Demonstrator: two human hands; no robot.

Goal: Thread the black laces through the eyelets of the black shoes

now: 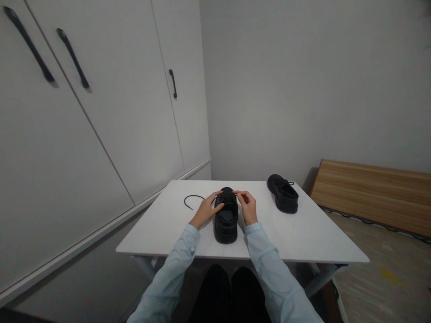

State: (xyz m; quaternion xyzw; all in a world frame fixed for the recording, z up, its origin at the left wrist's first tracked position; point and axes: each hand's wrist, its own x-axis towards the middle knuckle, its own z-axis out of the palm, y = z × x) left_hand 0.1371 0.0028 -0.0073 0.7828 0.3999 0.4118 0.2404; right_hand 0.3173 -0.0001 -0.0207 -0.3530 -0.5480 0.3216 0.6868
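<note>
One black, thick-soled lace-up shoe stands on the white rectangular bench. The left hand touches its upper with parted fingers; the right hand pinches its black lacing. Another black shoe stands rightward.

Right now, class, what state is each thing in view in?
Near shoe: upright, between the hands
Far shoe: upright, untouched
Black lace: curved, lying on the white table
Cabinet doors: closed
Left hand: at near shoe's left side, grip unclear
Right hand: at its right side, grip unclear
</note>
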